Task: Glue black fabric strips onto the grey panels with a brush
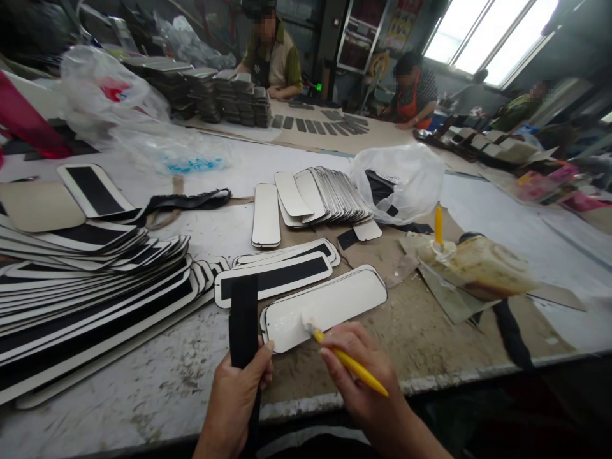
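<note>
My right hand [358, 370] is closed around the yellow handle of a brush [354, 362]. Its bristle tip touches a white rounded panel [329, 306], where a wet, glossy patch shows near the left end. In my left hand [239, 389] is a black strip [243, 319], pinched between thumb and fingers, its upper part lying over the end of another panel. The thumb also reaches the near left corner of the white panel. Just behind lies a white panel with a black strip down its middle [277, 278], on top of similar ones.
Tall layers of strip-backed panels [95, 299] fill the left side. A row of white panels [329, 197] and a clear plastic bag [406, 182] are further back. At right lies a stained plastic container [488, 264] with a yellow-handled tool [438, 226]. Co-workers [275, 57] are at the far tables.
</note>
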`<action>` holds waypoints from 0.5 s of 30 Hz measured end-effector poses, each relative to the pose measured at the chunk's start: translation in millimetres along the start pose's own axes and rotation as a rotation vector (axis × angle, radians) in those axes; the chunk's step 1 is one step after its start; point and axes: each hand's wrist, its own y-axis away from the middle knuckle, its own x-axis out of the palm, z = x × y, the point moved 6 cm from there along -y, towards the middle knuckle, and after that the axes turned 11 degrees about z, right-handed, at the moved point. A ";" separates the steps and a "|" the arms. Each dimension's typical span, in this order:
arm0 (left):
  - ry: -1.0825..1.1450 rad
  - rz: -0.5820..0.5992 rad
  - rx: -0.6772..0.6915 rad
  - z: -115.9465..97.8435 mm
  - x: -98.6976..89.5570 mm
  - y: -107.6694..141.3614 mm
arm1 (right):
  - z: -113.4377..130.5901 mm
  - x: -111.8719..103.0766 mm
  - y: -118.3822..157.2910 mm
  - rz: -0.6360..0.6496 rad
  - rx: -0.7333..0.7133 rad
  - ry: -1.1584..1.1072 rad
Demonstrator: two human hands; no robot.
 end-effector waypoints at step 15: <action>0.006 -0.026 -0.038 -3.6 -2.5 3.0 | -24.8 -69.4 5.6 -0.302 0.142 0.276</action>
